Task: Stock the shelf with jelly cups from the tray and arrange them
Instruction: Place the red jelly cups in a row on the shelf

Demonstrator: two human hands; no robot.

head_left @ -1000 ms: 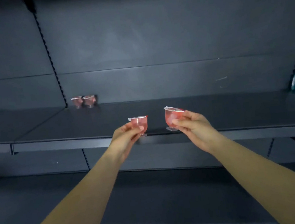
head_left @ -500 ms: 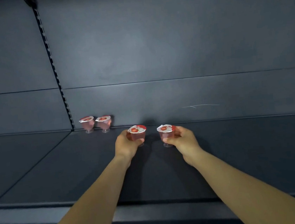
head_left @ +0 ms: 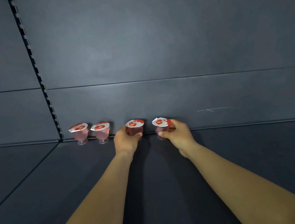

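Both hands are curled round jelly cups in the head view: the left hand [head_left: 126, 142] keeps its grip clamped on one cup [head_left: 134, 127], the right hand [head_left: 177, 135] on another cup [head_left: 161, 126], both at the far edge of the dark shelf [head_left: 41, 188], close to the back panel [head_left: 154, 46]. To the left, two placed cups [head_left: 79, 133] [head_left: 101, 132] stand upright on their small clear feet, just beside each other against the panel. The step in hand looks like setting this pair down to extend the row rightward; next, each cup probably needs to sit flat on its foot before the fingers loosen, with the left one nudged closer to its neighbour to even out the spacing. Lids show a red fruit picture on white foil; any lettering is too small to read. No tray is in view.
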